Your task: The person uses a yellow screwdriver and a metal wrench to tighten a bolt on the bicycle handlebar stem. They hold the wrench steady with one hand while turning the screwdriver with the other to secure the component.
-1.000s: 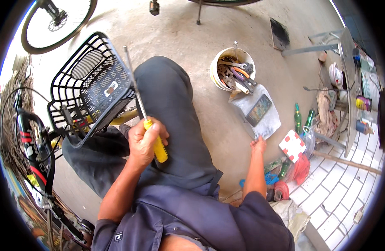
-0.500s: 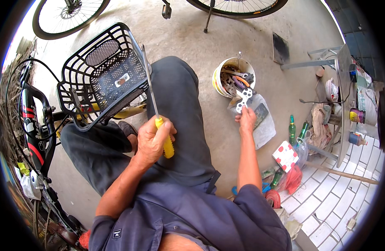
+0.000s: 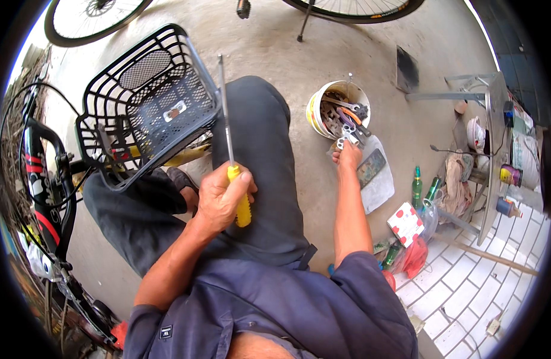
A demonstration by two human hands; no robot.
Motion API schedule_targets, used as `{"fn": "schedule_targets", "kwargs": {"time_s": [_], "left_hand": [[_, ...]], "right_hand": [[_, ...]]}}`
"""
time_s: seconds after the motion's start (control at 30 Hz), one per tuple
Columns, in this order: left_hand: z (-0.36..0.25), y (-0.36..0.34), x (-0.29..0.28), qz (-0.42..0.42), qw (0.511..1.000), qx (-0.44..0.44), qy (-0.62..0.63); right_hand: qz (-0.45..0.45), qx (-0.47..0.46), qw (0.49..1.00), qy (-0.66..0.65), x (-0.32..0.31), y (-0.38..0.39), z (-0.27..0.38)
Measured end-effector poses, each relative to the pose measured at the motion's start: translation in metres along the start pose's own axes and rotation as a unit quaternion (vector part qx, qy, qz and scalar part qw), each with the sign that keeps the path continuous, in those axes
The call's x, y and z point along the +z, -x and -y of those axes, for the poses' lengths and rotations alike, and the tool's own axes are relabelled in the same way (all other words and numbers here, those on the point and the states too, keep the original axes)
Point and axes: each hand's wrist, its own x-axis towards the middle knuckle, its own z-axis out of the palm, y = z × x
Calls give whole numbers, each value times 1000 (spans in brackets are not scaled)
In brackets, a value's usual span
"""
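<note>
My left hand (image 3: pixel 218 197) is wrapped round the yellow handle of a long screwdriver (image 3: pixel 244 210), its steel shaft pointing up and away over my knee. My right hand (image 3: pixel 348 155) reaches forward, closed on a flat silver multi-hole bone-shaped wrench (image 3: pixel 347 135) at the near rim of a white bucket (image 3: pixel 314 112). Inside the bucket lie open-ended wrenches, orange-handled pliers (image 3: pixel 351 113) and other metal parts. Beside that hand, a dark phone (image 3: pixel 371 168) rests on a clear plastic bag (image 3: pixel 380 194) on the floor.
A black bicycle basket (image 3: pixel 150 107) stands left of my knee, near a bike frame (image 3: pixel 42 191). Another bicycle's wheel (image 3: pixel 365 11) is ahead. At right are green bottles (image 3: pixel 417 188), a red-spotted white box (image 3: pixel 406 224), a metal-legged table (image 3: pixel 488 149) and a wooden stick (image 3: pixel 485 254).
My right hand has brought the wrench forward to the bucket's near edge and turned it, hiding part of it. The screwdriver's shaft has swung slightly more upright.
</note>
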Motion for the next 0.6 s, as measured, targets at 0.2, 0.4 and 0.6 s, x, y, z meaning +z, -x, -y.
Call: {"fn": "schedule_targets", "kwargs": {"time_s": [0.2,0.4,0.6], "left_hand": [[-3,-1,1,10,999,-25,-17],[-9,12,-5,-3,972,118,-202],[-8,36,-19,-14,955,170,-241]], "right_hand": [[27,21,997,-72,-11,-19,-21],[33,32,996,-77,-10,-14,-16],[-37,2,993,-109,-18,-14,-12]]}}
